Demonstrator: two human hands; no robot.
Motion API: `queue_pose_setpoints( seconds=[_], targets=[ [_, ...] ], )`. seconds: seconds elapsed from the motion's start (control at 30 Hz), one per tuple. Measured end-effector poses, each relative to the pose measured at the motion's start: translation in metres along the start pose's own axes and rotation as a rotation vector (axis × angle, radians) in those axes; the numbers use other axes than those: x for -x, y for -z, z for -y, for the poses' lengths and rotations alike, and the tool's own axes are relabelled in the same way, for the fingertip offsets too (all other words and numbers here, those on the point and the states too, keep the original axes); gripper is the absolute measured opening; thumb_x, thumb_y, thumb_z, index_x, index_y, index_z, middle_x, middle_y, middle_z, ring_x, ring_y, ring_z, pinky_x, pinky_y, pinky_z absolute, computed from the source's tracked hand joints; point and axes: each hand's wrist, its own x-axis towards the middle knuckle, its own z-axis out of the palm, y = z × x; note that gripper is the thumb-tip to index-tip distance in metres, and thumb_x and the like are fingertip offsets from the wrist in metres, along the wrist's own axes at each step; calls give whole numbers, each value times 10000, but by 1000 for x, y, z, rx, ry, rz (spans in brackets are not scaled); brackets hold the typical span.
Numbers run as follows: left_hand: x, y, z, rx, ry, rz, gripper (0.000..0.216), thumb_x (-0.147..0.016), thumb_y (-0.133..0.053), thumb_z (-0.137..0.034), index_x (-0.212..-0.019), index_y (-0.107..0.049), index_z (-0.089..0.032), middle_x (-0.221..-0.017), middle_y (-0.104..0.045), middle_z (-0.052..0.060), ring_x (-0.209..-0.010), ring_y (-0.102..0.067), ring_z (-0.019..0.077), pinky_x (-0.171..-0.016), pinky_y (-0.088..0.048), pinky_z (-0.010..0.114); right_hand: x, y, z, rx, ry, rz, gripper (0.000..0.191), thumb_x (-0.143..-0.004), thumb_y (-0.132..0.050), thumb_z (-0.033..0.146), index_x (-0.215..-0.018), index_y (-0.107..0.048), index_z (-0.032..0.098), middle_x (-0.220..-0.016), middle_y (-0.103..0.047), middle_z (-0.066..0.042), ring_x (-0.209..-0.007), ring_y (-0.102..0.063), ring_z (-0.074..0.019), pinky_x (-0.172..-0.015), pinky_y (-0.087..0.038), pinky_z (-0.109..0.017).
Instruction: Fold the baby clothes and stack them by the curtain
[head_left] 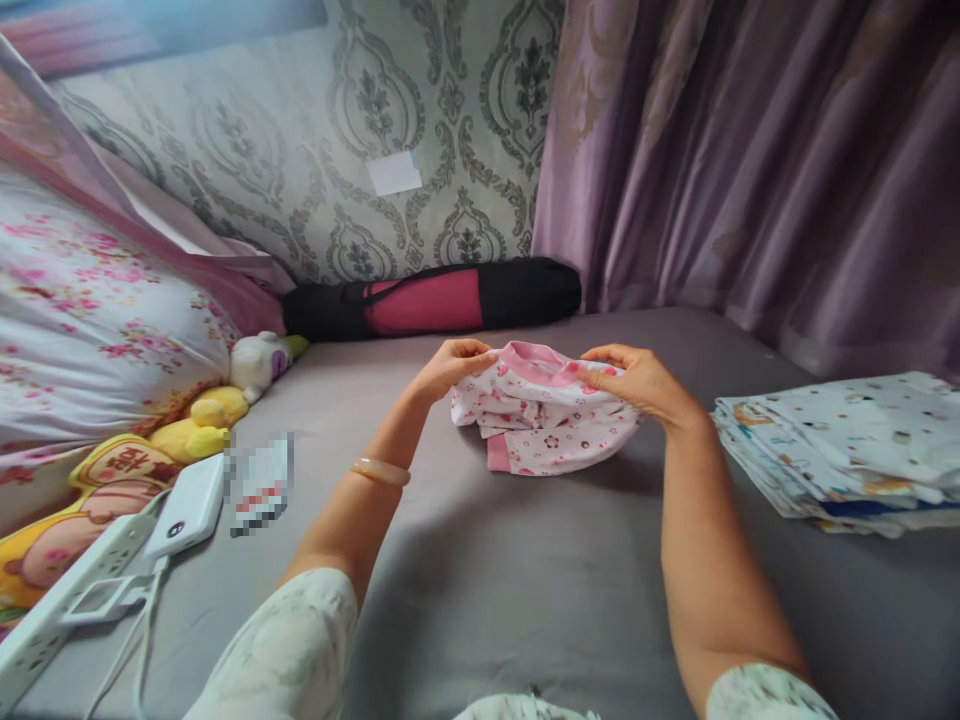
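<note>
A small child's top (562,430), white with a red and pink print, hangs bunched between my two hands, low over the grey bed sheet (510,590). Its pink neckband (536,362) faces up, and one sleeve with a pink cuff folds across the front. My left hand (461,365) pinches the fabric at the left of the neckband. At the right of the neckband, my right hand (630,380) grips the cloth between thumb and fingers. Whether the lower folds touch the sheet I cannot tell.
Folded printed clothes (847,440) lie stacked at right. A black and pink roll bag (427,302) lies along the wall. On the left are a power strip (82,590), a white power bank (187,510) with cables, plush toys (199,420) and a blurred-out packet (261,485).
</note>
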Motion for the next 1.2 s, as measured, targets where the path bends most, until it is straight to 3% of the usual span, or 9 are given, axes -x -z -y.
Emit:
queue_pose_setpoints(
  seconds=[0.2, 0.37, 0.5, 0.6, 0.77, 0.87, 1.0, 1.07, 1.2],
  targets=[
    [2, -5, 17, -41, -30, 8, 432, -661, -783, -479, -929, -699, -152, -684, -617, 2, -579, -513, 93, -521, -345, 213, -7, -5, -13, 253, 92, -28, 349, -723, -690, 521, -861, -738, 205, -802, -700, -31, -737, -619, -192, -646, -451, -278],
    [2, -8, 23, -70, -14, 1, 435, -636, -796, -489, -878, -705, -140, -669, -601, 1, -566, -488, 86, -506, -323, 212, -12, -11, -15, 403, 149, -68, 296, -810, -588, 473, -767, -695, 200, -833, -692, -50, -772, -599, -184, -709, -427, -282],
    [3, -12, 24, -100, -7, -35, 399, -653, -770, -505, -795, -699, -139, -637, -578, -7, -546, -453, 75, -483, -292, 202, -15, -13, -20, 270, 84, -5, 486, -844, -502, 643, -659, -584, 201, -622, -574, 4, -591, -489, -137, -567, -360, -262],
    [4, -16, 22, -67, 19, -80, 404, -659, -753, -523, -773, -686, -142, -632, -576, -12, -539, -452, 74, -480, -300, 197, -16, -13, -23, 178, 97, -23, 580, -820, -461, 738, -613, -537, 202, -587, -532, 14, -568, -456, -127, -533, -332, -257],
    [4, -18, 18, -48, 32, -95, 410, -673, -732, -540, -762, -674, -144, -646, -593, 1, -551, -488, 91, -481, -325, 203, -12, -13, -19, 113, 99, -33, 525, -739, -615, 692, -830, -705, 183, -756, -669, -33, -669, -557, -163, -609, -415, -268],
    [3, -19, 19, -59, 43, -91, 417, -680, -727, -546, -758, -678, -139, -642, -588, 8, -543, -482, 90, -473, -319, 205, -11, -14, -18, 74, 58, -14, 501, -710, -659, 652, -885, -730, 188, -703, -654, -16, -593, -532, -152, -551, -397, -265],
    [3, -23, 21, -80, -6, -128, 423, -689, -717, -557, -767, -688, -142, -629, -563, -7, -543, -446, 81, -476, -289, 205, -19, -20, -25, -6, -9, -254, 448, -741, -619, 618, -647, -656, 182, -547, -547, 13, -548, -491, -140, -530, -364, -260],
    [3, -24, 21, -85, -24, -130, 420, -693, -715, -556, -776, -691, -144, -621, -551, -15, -542, -431, 77, -477, -276, 204, -24, -23, -30, -61, -52, -359, 451, -727, -622, 622, -633, -640, 181, -541, -538, 17, -560, -496, -144, -544, -367, -260],
    [4, -16, 18, -110, -6, 14, 407, -676, -745, -527, -807, -702, -144, -646, -585, -6, -544, -448, 73, -481, -289, 199, -26, -22, -36, -66, -65, -287, 497, -692, -640, 661, -704, -685, 166, -591, -586, 7, -602, -524, -155, -580, -382, -259]
  ],
)
